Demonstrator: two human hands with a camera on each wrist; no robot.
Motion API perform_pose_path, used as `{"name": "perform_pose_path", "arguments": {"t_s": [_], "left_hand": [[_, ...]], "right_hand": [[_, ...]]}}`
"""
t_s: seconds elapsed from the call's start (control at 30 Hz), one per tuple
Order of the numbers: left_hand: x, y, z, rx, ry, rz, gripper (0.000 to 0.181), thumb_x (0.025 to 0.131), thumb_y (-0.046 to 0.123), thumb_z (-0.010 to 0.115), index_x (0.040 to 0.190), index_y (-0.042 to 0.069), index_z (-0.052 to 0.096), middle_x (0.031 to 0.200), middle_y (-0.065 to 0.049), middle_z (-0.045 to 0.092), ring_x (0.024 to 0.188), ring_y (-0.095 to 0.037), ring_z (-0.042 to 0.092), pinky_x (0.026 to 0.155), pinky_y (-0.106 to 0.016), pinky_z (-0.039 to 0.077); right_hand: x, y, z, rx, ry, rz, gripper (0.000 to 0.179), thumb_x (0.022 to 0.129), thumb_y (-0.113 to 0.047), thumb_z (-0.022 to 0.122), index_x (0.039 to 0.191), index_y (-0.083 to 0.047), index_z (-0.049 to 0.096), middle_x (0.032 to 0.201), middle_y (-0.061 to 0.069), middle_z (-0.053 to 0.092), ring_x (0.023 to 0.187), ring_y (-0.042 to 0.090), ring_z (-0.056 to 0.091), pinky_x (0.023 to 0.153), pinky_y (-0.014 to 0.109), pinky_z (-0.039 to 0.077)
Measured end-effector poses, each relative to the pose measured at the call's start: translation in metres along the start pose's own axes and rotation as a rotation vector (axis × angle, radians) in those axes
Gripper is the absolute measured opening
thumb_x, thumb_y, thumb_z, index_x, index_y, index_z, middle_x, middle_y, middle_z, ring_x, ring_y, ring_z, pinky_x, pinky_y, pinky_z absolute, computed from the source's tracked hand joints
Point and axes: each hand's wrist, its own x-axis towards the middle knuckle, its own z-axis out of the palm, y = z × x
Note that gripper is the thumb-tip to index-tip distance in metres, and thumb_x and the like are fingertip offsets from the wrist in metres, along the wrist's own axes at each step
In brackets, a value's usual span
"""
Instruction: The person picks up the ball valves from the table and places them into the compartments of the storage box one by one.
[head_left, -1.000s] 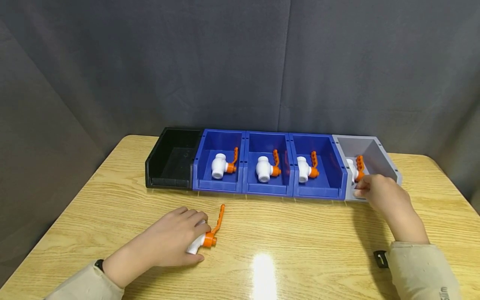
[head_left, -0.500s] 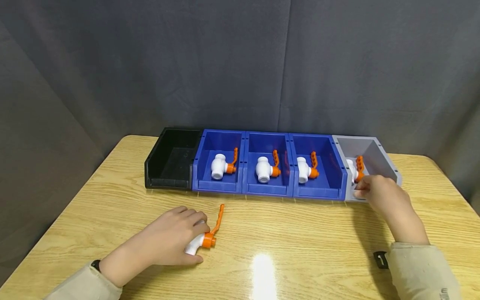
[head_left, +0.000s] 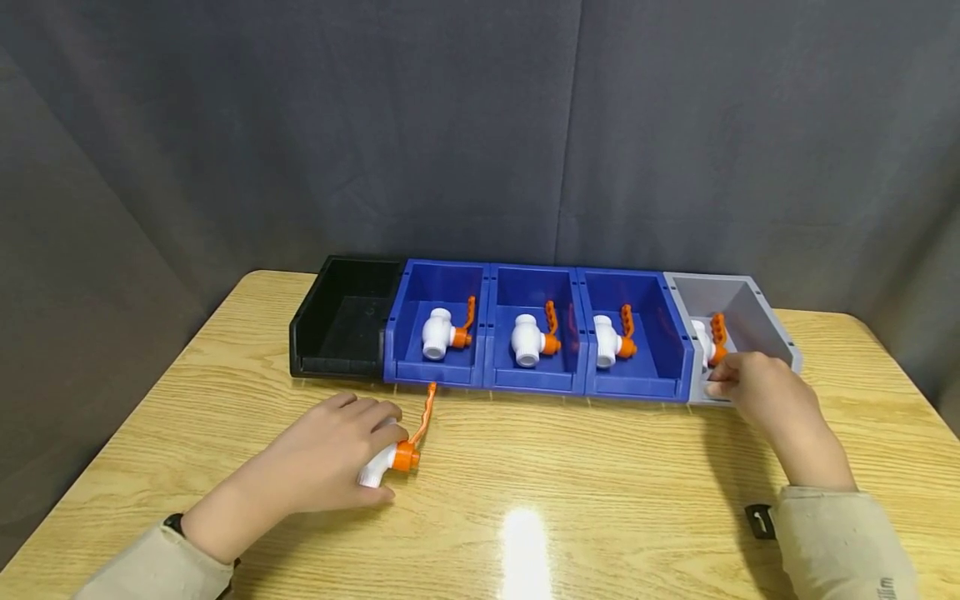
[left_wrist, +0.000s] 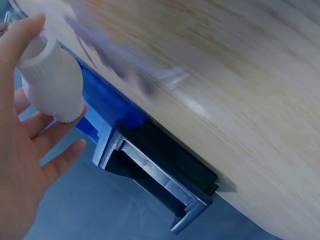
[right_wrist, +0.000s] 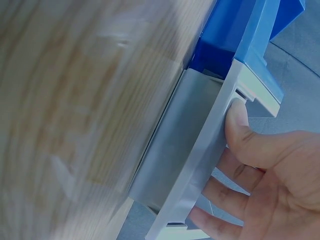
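My left hand (head_left: 337, 454) grips a white ball valve (head_left: 377, 467) by its body. Its orange lever (head_left: 424, 414) points toward the bins, and in the left wrist view the valve's round white end (left_wrist: 52, 82) shows between thumb and fingers. At the far right, my right hand (head_left: 768, 396) is at the front of the grey bin (head_left: 750, 308), beside another white valve (head_left: 701, 343) with an orange lever. The right wrist view has the thumb at the bin's rim (right_wrist: 200, 150) and the fingertips hidden behind it; I cannot tell whether they hold anything.
Three blue bins (head_left: 435, 372) stand in a row between a black bin (head_left: 337, 365) and the grey one. Each blue bin contains one white valve (head_left: 527, 337) with an orange lever. A small black piece (head_left: 761, 521) lies on the wooden table (head_left: 600, 500) by the right sleeve.
My left hand has moved slightly left and toward the bins, carrying the valve with it. The right hand stays in nearly the same place.
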Motion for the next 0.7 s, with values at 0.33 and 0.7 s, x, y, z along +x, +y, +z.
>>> {"name": "perform_pose_path", "arguments": {"t_s": [0.33,0.7], "left_hand": [[-0.004,-0.016,0.000,0.019,0.080,-0.030,0.060,0.071,0.054,0.082,0.113,0.014,0.069,0.118,-0.007,0.064,0.106,-0.028,0.061,0.092,-0.046,0.049],[-0.006,-0.029,-0.003,0.089,0.184,-0.052,0.064,0.071,0.058,0.081,0.114,0.013,0.070,0.117,-0.006,0.065,0.104,-0.025,0.063,0.086,-0.042,0.049]], "right_hand": [[0.000,0.000,0.001,0.007,0.008,-0.002,0.009,0.088,-0.011,0.072,0.089,-0.002,0.070,0.094,0.021,0.069,0.083,0.039,0.063,0.068,0.056,0.046],[0.001,0.001,0.001,0.009,0.019,-0.013,0.009,0.088,-0.009,0.072,0.086,-0.002,0.069,0.090,0.020,0.069,0.079,0.036,0.062,0.067,0.054,0.046]]}}
